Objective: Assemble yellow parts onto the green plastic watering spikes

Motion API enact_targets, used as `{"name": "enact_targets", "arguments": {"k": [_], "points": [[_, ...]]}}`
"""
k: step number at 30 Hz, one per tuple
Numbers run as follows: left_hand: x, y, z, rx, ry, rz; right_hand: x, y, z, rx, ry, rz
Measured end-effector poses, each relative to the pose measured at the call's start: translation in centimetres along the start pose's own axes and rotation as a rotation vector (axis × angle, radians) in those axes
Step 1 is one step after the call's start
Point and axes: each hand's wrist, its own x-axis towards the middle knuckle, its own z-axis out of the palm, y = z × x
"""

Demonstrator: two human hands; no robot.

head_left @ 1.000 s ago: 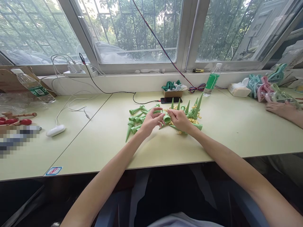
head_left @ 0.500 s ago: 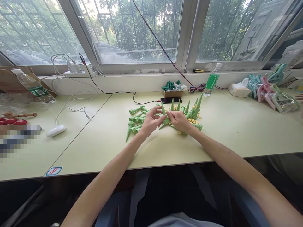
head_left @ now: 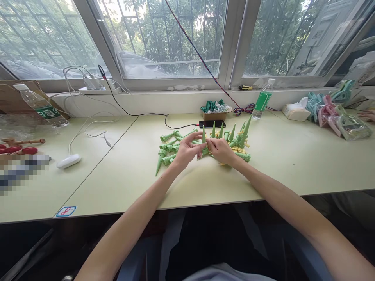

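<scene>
A green plastic watering spike [head_left: 204, 134] stands point up between my hands, its lower end partly hidden by fingers. My left hand [head_left: 189, 149] is closed on it, thumb and fingers around its side. My right hand [head_left: 220, 149] is pinched against the same spike from the right; what its fingertips hold is hidden. To the left lies a pile of loose green spikes [head_left: 160, 159], pointing various ways. On the right, several more spikes [head_left: 246, 128] stand point up among small yellow pieces [head_left: 246, 143], close behind my right hand.
A phone [head_left: 211, 124] on a cable and a small box [head_left: 214, 116] lie behind the spikes. Water bottles [head_left: 262, 100], a tissue box [head_left: 296, 111] and wrapped clips [head_left: 353, 123] line the back. A white charger [head_left: 68, 161] lies left. Another person's hand [head_left: 368, 115] shows far right.
The spike in my hands has turned from its open end facing me to point up, now nearly upright. The other person's hand has drawn back from the wrapped clips.
</scene>
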Motion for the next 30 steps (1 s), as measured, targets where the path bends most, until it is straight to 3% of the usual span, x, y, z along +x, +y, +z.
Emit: {"name": "enact_targets", "arguments": {"k": [16, 25, 30], "points": [[0.08, 0.17, 0.07, -0.081, -0.049, -0.063, -0.01, 0.78, 0.21, -0.078, 0.044, 0.05], [-0.37, -0.08, 0.41, 0.234, 0.043, 0.102, 0.11, 0.54, -0.12, -0.077, 0.089, 0.114], [-0.47, 0.26, 0.58, 0.271, 0.042, 0.07, 0.14, 0.36, -0.22, -0.05, 0.112, 0.101]]}}
